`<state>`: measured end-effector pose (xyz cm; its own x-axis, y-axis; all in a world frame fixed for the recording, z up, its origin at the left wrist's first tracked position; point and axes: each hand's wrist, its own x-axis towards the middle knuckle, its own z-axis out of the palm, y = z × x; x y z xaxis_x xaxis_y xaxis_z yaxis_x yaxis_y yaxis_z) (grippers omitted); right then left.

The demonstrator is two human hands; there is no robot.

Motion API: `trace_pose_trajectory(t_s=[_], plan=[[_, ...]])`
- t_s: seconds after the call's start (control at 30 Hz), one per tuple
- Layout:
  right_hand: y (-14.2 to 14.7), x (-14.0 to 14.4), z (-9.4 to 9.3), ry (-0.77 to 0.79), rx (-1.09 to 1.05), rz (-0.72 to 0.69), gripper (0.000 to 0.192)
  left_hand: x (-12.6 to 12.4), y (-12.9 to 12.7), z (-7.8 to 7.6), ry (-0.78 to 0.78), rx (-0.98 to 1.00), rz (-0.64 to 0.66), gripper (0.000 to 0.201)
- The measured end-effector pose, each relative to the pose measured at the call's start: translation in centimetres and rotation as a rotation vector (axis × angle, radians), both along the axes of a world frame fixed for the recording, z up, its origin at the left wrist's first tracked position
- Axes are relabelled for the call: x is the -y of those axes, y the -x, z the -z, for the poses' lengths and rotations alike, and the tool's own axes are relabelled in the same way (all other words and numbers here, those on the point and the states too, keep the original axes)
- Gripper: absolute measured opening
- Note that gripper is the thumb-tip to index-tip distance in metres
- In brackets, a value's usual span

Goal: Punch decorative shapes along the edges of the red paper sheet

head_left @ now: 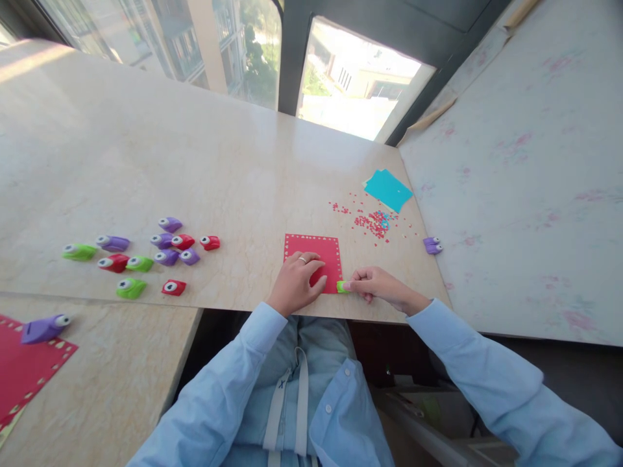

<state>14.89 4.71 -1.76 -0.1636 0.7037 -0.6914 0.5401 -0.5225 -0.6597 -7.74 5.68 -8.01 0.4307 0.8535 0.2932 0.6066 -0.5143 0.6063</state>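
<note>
A red sheet of paper (pixel 327 250) lies on the counter in front of me, with small cut-out shapes along its top and side edges. My left hand (pixel 298 280) rests on the sheet with its fingers spread, a ring on one finger. At the sheet's lower right edge, my right hand (pixel 372 284) grips a green craft punch (pixel 342 287) between thumb and fingers. The punch sits over the paper's edge, and most of it is covered by the fingers.
Several green, purple and red craft punches (pixel 166 257) stand at the left. Red paper bits (pixel 372 225) lie scattered near blue paper sheets (pixel 388 190) at the right. Purple punches (pixel 432 245) sit by the wall. Another red sheet (pixel 29 363) bears a purple punch (pixel 43 329).
</note>
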Motion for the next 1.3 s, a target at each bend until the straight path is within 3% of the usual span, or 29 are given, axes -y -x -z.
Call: trace_pose_trajectory(t_s=[0.37,0.57,0.73,1.3], plan=[[0.1,-1.2,0.0,-0.002,0.099,-0.063,0.051,0.0,0.1,-0.2,0.019,0.044,0.024,0.025],[2.4,-2.9,-0.8,0.000,0.434,-0.357,0.032,0.0,0.2,-0.1,0.020,0.047,0.030,0.025],[4.2,-3.8,-1.7,-0.108,0.704,-0.573,0.026,0.1,0.3,-0.1,0.027,0.073,0.037,0.027],[4.7,-3.8,-1.9,-0.036,0.739,-0.476,0.026,-0.1,0.2,0.1,0.011,0.088,0.023,0.025]])
